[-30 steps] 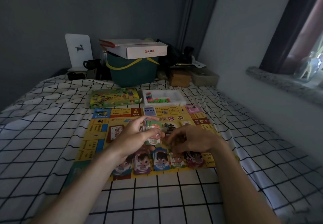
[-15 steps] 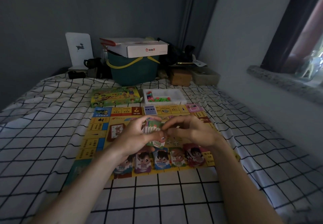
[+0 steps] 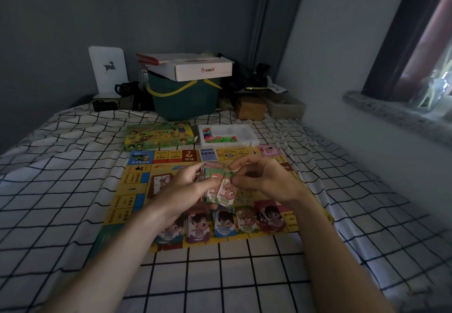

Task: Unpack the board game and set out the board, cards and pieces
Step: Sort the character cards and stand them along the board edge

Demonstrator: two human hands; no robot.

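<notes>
The dim light blurs the print on the board, which lies flat on the bed, its middle hidden behind both hands. The left hand grips a stack of cards; the right hand pinches the front card, long side upright. Five card piles line the near edge. Beyond lie the game box and a tray of pieces.

Only numbers are readable tbh: "1000" on the note being pulled from the held stack, "500" on the purple pile, "10000" on the blue pile. Board and box text too blurry.
</notes>
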